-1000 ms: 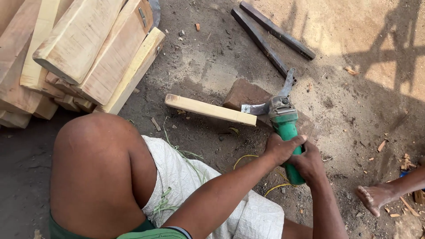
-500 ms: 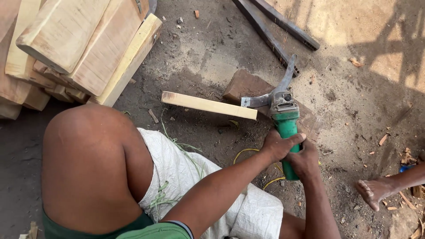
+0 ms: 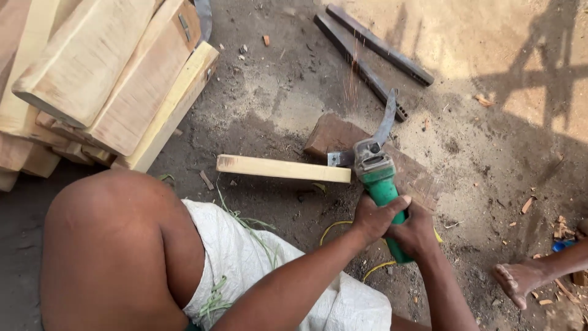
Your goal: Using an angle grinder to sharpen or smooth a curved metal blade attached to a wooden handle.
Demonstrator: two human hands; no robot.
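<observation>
Grinder, green body, sits right of centre over the dirt ground, head pointing far. Both hands wrapped on its green handle: left hand on the left side, fingers curled tight round it; right hand just beside and nearer, also closed on the handle. Grinder head meets a curved metal blade that rises toward the far side; thin line of sparks above it. Blade rests on a reddish-brown brick. Pale wooden stick lies flat, running left from the grinder head, its right end touching the metal there. Two dark metal bars lie on the ground at far right of centre, well apart from the hands. Stack of timber blocks at far left. Bare knee and white sack cloth near left. Another person's bare foot at near right, yellow cord on the ground below the hands
</observation>
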